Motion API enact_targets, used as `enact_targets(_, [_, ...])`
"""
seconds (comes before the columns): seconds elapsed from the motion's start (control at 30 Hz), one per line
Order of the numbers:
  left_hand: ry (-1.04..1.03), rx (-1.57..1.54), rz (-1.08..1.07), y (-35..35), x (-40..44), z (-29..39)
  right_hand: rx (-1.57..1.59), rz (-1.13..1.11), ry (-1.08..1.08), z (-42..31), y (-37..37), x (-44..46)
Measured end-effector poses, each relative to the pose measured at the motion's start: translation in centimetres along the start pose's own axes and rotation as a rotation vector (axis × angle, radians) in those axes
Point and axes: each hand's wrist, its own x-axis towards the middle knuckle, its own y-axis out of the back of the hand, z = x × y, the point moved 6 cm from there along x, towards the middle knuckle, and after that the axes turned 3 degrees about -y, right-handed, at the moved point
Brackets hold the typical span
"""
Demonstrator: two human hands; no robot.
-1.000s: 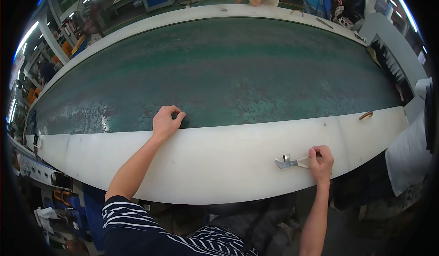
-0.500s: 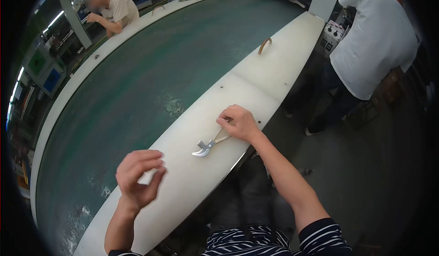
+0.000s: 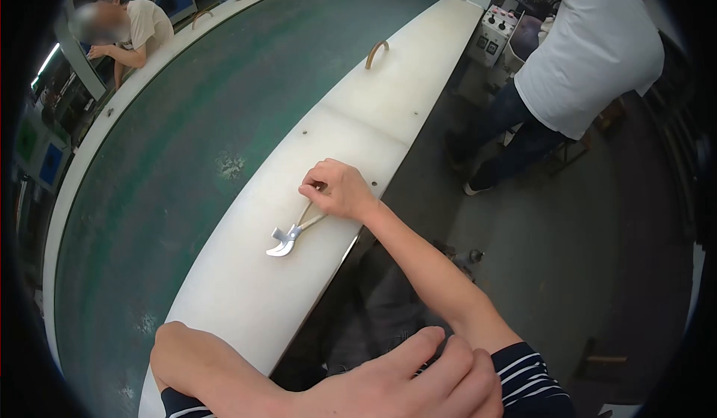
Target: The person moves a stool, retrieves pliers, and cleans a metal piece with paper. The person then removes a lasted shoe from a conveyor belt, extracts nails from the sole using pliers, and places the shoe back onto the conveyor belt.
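Observation:
My right hand [image 3: 336,188] rests on the white table edge [image 3: 239,269], its fingers closed around the handles of a metal hand tool [image 3: 284,242]. The tool has a curved, beak-like jaw and two pale handles, and it lies on the white surface with its jaw toward the lower left. Close to the camera, my left hand [image 3: 426,381] reaches across my body to my right forearm, its back facing up. Its fingers are bent and slightly apart, with no object visible in them. Whether they touch the forearm is unclear.
A green belt surface [image 3: 224,119] runs beside the white edge. A brown curved handle [image 3: 377,54] stands farther along it. A person in white [image 3: 590,52] stands at the right by a control box [image 3: 493,33]. Another person [image 3: 146,33] leans on the far edge.
The view has turned right. My left hand has left the table area and crossed toward my right forearm. My right hand still holds the tool.

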Motion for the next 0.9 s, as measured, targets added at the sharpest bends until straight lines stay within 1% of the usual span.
enact_targets(0.1, [-0.029,0.077,-0.067,-0.3,0.7,-0.1,-0.007,-0.016,0.004,-0.1,0.1,0.1])
enact_targets(0.17, [-0.053,0.114,-0.226,-0.2,1.6,0.0,-0.013,-0.004,-0.004,-0.1,0.5,0.2])
enact_targets(0.2, [-0.048,0.117,-0.365,0.6,2.5,0.1,-0.003,-0.005,-0.007,-0.2,0.2,0.2])
enact_targets(0.27, [-0.021,0.140,-0.438,0.7,2.3,0.1,-0.010,0.005,0.006,-0.3,0.0,0.2])
enact_targets(0.3, [-0.007,0.169,-0.372,0.0,2.2,-0.1,-0.009,0.012,0.018,0.0,-0.1,0.2])
enact_targets(0.37, [-0.110,0.239,-0.258,-0.9,0.5,-1.8,0.023,0.014,0.021,0.2,-0.2,0.3])
enact_targets(0.4, [0.037,0.090,-0.279,0.0,0.1,-3.5,0.002,0.020,0.010,0.2,-0.2,0.3])
enact_targets(0.47, [0.197,0.023,-0.146,1.4,-2.2,-8.8,0.042,0.013,0.003,-0.2,-0.1,0.3])
enact_targets(0.53, [0.449,0.155,-0.038,4.4,-6.7,-15.0,0.053,0.001,-0.006,-0.8,0.5,0.3])
enact_targets(0.57, [0.553,0.302,0.014,5.9,-10.3,-17.9,0.036,-0.003,0.005,-0.7,0.5,0.3])
enact_targets(0.6, [0.717,0.470,0.005,7.4,-14.1,-20.2,0.020,-0.010,0.020,-0.8,0.4,0.5])
enact_targets(0.63, [0.804,0.594,0.002,9.0,-17.6,-21.6,0.022,-0.007,0.016,-0.8,0.2,0.6])
enact_targets(0.67, [0.890,0.712,0.000,10.5,-21.1,-22.6,0.021,-0.004,0.007,-0.8,0.2,0.6])
enact_targets(0.73, [1.122,0.782,0.025,12.7,-27.5,-23.4,0.017,-0.005,-0.006,-0.8,-0.1,0.8])
enact_targets(0.8, [1.300,0.751,0.006,12.7,-33.6,-23.0,0.006,-0.001,-0.017,-0.9,-0.1,0.9])
enact_targets(0.83, [1.377,0.727,0.002,12.4,-35.0,-23.2,0.007,0.012,0.027,-1.2,0.0,1.0])
enact_targets(0.9, [1.310,0.717,0.011,12.1,-33.4,-23.2,-0.013,0.002,0.009,-0.9,-0.1,1.0])
